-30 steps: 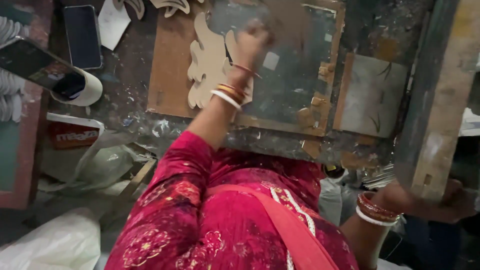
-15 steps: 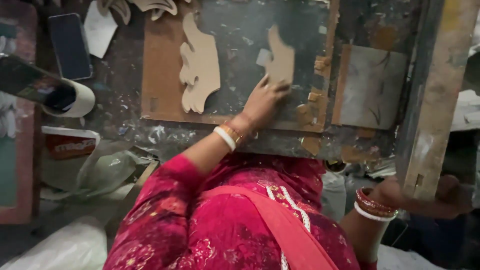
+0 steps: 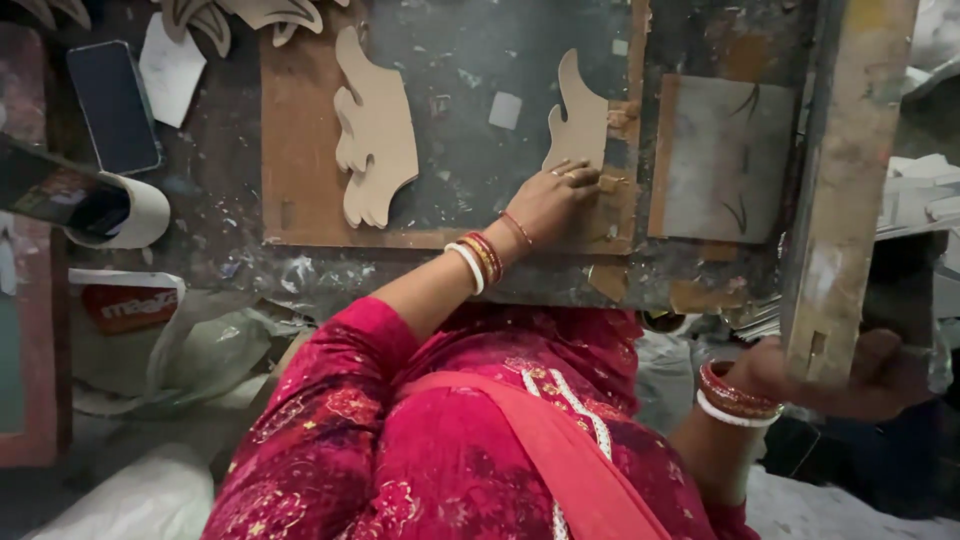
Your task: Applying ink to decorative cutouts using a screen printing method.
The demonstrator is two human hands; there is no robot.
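My left hand [image 3: 553, 197] reaches across a dark, paint-stained board [image 3: 470, 60] framed in brown wood. Its fingers press on the lower end of a small flame-shaped wooden cutout [image 3: 580, 115], which lies flat near the board's right edge. A larger leaf-shaped cutout [image 3: 375, 130] lies loose to the left, clear of the hand. My right hand [image 3: 850, 375], low at the right, grips the lower end of a long, worn wooden frame bar [image 3: 850, 150] that stands up along the right side. Both wrists wear red and white bangles.
A dark phone [image 3: 112, 105], a scrap of white paper [image 3: 170, 65] and a roll of tape [image 3: 140, 212] lie to the left. Crumpled plastic bags [image 3: 200, 350] sit below them. A grey panel [image 3: 720, 160] lies between board and bar. More cutouts [image 3: 250, 15] are at the top.
My left hand came down from the middle of the board to its lower right, bringing the small cutout to the right edge. The right hand kept its grip on the bar.
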